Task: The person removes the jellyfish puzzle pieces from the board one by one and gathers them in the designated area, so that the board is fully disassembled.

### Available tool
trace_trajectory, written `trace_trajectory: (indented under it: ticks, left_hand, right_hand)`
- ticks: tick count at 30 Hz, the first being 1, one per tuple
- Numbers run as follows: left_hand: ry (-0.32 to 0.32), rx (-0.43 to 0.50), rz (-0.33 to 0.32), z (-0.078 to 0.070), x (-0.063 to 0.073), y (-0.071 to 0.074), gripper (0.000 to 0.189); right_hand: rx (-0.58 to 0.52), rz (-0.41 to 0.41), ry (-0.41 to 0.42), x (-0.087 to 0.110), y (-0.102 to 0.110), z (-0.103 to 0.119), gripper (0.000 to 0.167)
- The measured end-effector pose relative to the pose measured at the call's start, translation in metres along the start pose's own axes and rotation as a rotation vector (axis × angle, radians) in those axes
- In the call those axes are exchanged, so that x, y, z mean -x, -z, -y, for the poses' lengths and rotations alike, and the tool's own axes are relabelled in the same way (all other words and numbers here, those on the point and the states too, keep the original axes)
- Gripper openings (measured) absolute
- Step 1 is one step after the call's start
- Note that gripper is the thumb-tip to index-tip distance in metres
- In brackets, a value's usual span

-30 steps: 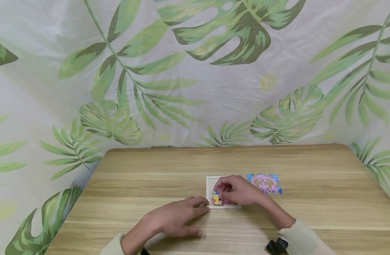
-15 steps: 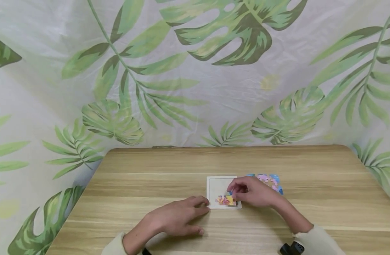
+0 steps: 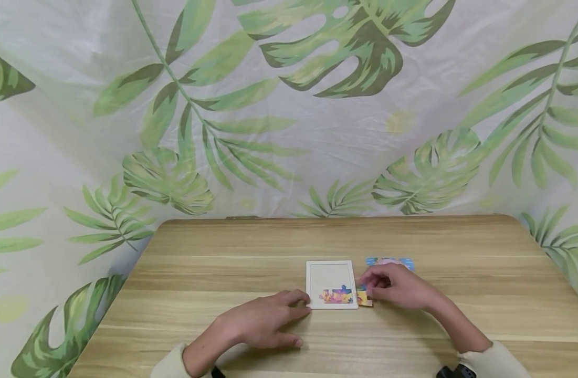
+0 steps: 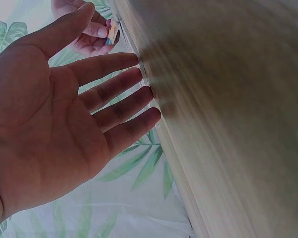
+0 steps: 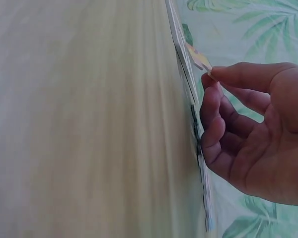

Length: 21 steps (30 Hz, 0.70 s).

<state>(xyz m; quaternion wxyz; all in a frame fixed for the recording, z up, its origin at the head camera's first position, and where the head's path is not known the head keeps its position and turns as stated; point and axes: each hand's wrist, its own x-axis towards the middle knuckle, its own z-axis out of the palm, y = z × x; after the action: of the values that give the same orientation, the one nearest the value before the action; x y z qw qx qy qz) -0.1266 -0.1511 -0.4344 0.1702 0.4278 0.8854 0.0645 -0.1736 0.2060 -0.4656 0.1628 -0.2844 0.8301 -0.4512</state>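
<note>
My right hand (image 3: 402, 286) pinches a yellow puzzle piece (image 3: 363, 297) between thumb and fingertips, just right of the white puzzle tray (image 3: 328, 275). The right wrist view shows that piece (image 5: 199, 55) tilted at the thumb tip. Several joined pieces (image 3: 338, 296) in yellow, pink and blue lie along the tray's lower right inside. At the tray's lower left edge, my left hand (image 3: 265, 321) rests with extended fingers, their tips at the rim. Its palm (image 4: 54, 129) holds nothing in the left wrist view.
Behind the right hand lies a group of blue and pink puzzle pieces (image 3: 406, 262), partly hidden by that hand. The wooden table (image 3: 222, 252) ends at a leaf-patterned cloth (image 3: 251, 105) at the back.
My right hand has moved right, carrying the yellow piece from over the tray to just past its right edge. Joined pieces in the tray are uncovered. The left hand stays in place.
</note>
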Motion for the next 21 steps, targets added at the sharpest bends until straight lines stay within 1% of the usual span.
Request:
trace_trajectory:
  ticks: [6,12,14,17,21]
  left_hand:
    - [0.007,0.009,0.006,0.0,-0.001,0.0,0.061]
    - [0.015,0.022,0.014,-0.001,-0.001,0.001,0.062]
    - [0.02,0.026,0.019,-0.001,-0.001,0.001,0.062]
    - [0.028,0.03,0.026,-0.002,-0.001,0.002,0.062]
    - [0.042,0.04,0.029,-0.002,-0.001,0.002,0.062]
  right_hand:
    - [-0.018,0.025,-0.01,0.013,0.009,-0.007,0.015]
    - [0.008,0.027,-0.045,0.022,0.017,-0.012,0.014]
    - [0.016,0.034,-0.048,0.023,0.019,-0.013,0.014]
    - [0.041,0.041,-0.031,0.021,0.019,-0.013,0.013]
    - [0.085,0.031,-0.009,0.017,0.018,-0.012,0.01]
